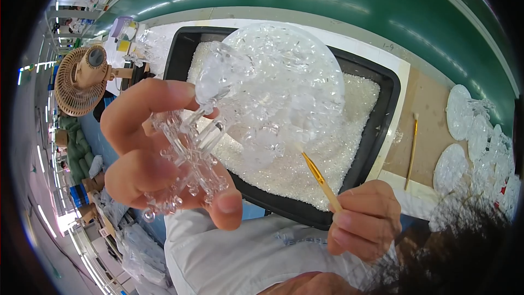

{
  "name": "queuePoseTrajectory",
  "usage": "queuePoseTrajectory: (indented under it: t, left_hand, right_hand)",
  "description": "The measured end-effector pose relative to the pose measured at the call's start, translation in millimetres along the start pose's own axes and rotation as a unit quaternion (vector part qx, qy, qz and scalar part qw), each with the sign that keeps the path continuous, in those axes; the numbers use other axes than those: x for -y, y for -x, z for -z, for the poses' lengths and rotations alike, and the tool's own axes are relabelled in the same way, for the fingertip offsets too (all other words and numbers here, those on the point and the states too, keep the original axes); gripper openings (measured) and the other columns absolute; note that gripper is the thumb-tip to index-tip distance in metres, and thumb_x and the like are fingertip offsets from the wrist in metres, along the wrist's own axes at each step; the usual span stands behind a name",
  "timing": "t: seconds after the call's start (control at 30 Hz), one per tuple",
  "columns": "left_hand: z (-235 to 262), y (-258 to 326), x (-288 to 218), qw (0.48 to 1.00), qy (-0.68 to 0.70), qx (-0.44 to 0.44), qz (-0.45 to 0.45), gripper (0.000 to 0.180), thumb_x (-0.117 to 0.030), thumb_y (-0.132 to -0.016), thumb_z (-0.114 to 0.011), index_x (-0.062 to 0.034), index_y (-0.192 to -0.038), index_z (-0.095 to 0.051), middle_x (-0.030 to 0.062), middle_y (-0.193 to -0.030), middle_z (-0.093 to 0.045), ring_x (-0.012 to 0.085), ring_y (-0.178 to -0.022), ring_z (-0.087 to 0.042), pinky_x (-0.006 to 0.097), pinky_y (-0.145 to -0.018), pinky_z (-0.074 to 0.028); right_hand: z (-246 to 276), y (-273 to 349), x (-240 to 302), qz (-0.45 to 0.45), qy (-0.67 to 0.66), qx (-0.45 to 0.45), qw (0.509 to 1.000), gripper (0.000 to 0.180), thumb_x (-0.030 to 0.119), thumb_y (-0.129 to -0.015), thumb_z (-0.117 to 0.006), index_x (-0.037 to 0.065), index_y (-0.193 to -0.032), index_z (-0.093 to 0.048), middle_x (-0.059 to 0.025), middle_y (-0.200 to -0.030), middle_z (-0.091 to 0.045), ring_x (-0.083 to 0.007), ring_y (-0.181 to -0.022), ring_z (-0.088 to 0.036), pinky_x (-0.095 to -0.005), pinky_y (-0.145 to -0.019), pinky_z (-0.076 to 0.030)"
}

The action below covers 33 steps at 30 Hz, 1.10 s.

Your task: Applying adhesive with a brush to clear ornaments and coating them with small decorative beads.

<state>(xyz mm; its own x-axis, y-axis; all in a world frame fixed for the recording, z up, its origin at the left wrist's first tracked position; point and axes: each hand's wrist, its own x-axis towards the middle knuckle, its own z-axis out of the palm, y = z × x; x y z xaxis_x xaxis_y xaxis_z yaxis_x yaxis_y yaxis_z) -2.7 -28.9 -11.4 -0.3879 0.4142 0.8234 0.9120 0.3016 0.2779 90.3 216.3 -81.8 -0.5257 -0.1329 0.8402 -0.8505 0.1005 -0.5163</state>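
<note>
My left hand is closed on a clear plastic ornament, pinching it between the fingers above the tray. Clear branching stems with small beads hang down across the palm; whether they belong to the same piece I cannot tell. In my right hand is a thin paintbrush with a gold ferrule and a pale handle. The brush's light tip points up and left, close to clear parts over a large translucent round disc. Where the tip touches, if at all, is not distinct.
Beneath my hands a black tray holds sparkling white granules. To the right, another brush lies on a brown board beside several clear discs. A tan fan stands left. Behind the tray runs a green surface.
</note>
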Motion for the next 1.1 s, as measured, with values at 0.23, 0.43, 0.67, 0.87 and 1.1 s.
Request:
queuePoseTrajectory:
  t: [0.23, 0.43, 0.67, 0.87, 1.1]
  left_hand:
    - [-1.2, -0.3, -4.4, 0.998, 0.013, 0.051, -0.035, 0.067, -0.029, -0.082, -0.063, -0.012, -0.141, -0.037, 0.0297, -0.131, -0.037, 0.0331, -0.092, -0.06, 0.039, -0.072, -0.055]
    - [7.3, 0.1, -4.0, 0.995, -0.016, 0.078, -0.053, 0.066, -0.027, -0.082, -0.061, -0.0138, -0.141, -0.035, 0.0271, -0.128, -0.038, 0.0349, -0.087, -0.061, 0.04, -0.068, -0.054]
    - [3.2, 1.7, -8.2, 0.996, -0.03, 0.066, -0.043, 0.063, -0.027, -0.082, -0.062, -0.0147, -0.138, -0.036, 0.0266, -0.125, -0.04, 0.0345, -0.084, -0.061, 0.039, -0.068, -0.055]
    - [-23.3, 2.8, -5.5, 0.985, 0.019, -0.17, 0.029, 0.065, -0.037, -0.073, -0.083, -0.0114, -0.116, -0.042, 0.0275, -0.108, -0.048, 0.029, -0.072, -0.058, 0.031, -0.053, -0.057]
    - [-1.2, 3.7, -3.6, 0.997, 0.02, -0.034, 0.067, 0.058, -0.04, -0.082, -0.069, -0.0106, -0.125, -0.043, 0.0273, -0.121, -0.044, 0.0322, -0.091, -0.058, 0.037, -0.069, -0.055]
  right_hand:
    - [4.5, -8.3, 0.7, -0.078, 0.002, 0.074, 0.994, 0.022, 0.021, -0.083, -0.074, 0.004, -0.091, -0.061, -0.0076, -0.091, -0.063, -0.0212, -0.07, -0.065, -0.0292, -0.051, -0.054]
    - [4.8, -8.3, 5.2, -0.136, 0.002, 0.087, 0.987, 0.024, 0.022, -0.085, -0.072, 0.005, -0.095, -0.059, -0.0075, -0.096, -0.063, -0.0207, -0.071, -0.065, -0.0291, -0.052, -0.053]
    - [5.2, -5.9, 9.4, -0.127, 0.001, 0.071, 0.989, 0.023, 0.021, -0.085, -0.072, 0.005, -0.096, -0.059, -0.0069, -0.094, -0.063, -0.0204, -0.071, -0.064, -0.0296, -0.052, -0.052]
    - [-10.5, 3.9, -7.0, -0.047, -0.034, -0.042, 0.997, 0.021, 0.013, -0.078, -0.074, 0.004, -0.093, -0.062, -0.011, -0.091, -0.064, -0.0216, -0.066, -0.064, -0.0289, -0.049, -0.05]
    - [-3.6, -0.7, -15.7, 0.0, -0.061, -0.06, 0.996, 0.032, 0.023, -0.084, -0.076, 0.0, -0.096, -0.057, -0.0154, -0.091, -0.058, -0.0228, -0.058, -0.064, -0.0268, -0.041, -0.054]
